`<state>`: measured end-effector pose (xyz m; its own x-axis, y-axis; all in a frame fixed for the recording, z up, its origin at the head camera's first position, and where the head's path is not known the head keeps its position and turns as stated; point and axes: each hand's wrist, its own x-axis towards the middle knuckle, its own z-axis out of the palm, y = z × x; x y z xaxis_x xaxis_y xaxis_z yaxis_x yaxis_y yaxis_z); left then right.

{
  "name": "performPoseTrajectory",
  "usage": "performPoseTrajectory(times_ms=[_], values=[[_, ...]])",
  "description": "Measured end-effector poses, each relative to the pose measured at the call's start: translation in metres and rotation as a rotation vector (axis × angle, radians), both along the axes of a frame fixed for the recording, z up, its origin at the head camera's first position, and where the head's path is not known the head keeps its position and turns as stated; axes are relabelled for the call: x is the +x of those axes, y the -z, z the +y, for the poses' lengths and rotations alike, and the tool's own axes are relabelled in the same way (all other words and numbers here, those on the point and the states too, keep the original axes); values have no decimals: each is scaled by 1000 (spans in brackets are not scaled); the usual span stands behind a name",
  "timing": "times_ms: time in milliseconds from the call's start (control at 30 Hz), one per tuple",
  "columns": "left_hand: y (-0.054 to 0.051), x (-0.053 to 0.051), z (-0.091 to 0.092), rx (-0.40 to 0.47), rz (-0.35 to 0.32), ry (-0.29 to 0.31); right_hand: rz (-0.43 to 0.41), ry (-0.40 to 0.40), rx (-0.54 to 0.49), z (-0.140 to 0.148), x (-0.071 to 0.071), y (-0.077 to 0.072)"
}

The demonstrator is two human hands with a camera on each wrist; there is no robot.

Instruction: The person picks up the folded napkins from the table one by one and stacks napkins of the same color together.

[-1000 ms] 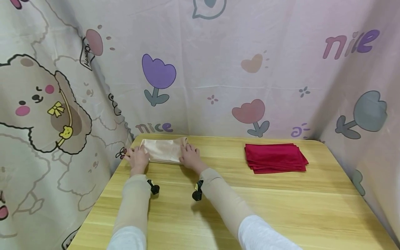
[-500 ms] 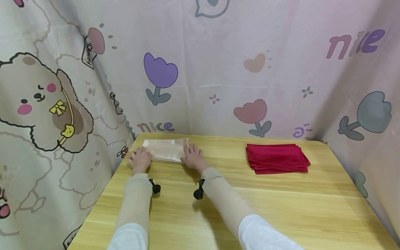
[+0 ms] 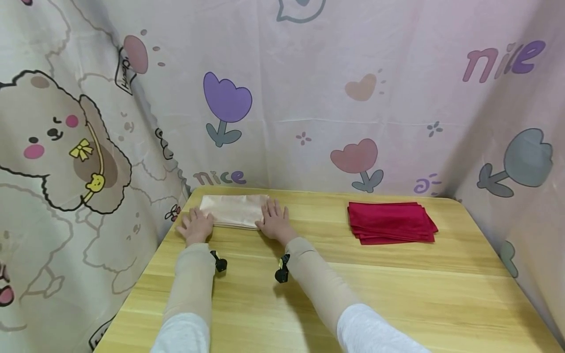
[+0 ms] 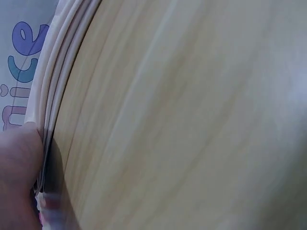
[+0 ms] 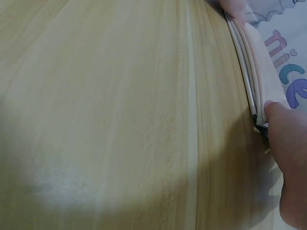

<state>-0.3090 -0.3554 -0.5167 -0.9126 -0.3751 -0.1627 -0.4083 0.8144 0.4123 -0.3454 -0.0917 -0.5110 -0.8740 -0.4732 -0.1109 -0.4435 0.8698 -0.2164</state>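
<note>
A folded cream satin cloth (image 3: 234, 211) lies flat near the table's back left corner, its stacked layers showing along the front edge in both wrist views. My left hand (image 3: 197, 228) rests at its left end with fingers spread. In the left wrist view the thumb (image 4: 21, 148) touches the cloth's edge. At the right end my right hand (image 3: 274, 221) lies with fairly straight fingers pointing away from me. Its thumb (image 5: 278, 112) touches the near right corner in the right wrist view. Each hand covers part of one end of the cloth.
A stack of folded red cloths (image 3: 390, 223) lies at the back right of the wooden table (image 3: 375, 294). A printed curtain (image 3: 291, 98) hangs behind the table and along both sides. Small black wrist cameras stick out from both sleeves.
The right hand's fingers have straightened from a bent position at the cloth's right end, and that end now lies flatter. The left fingers have spread. The view has shifted slightly.
</note>
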Motion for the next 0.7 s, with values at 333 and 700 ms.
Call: performPoseTrajectory(times_ms=[333, 700], values=[[1, 1, 2, -36, 47, -76, -2, 37, -15, 2, 0, 5], [-6, 6, -1, -53, 33, -71, 44, 56, -21, 9, -1, 3]])
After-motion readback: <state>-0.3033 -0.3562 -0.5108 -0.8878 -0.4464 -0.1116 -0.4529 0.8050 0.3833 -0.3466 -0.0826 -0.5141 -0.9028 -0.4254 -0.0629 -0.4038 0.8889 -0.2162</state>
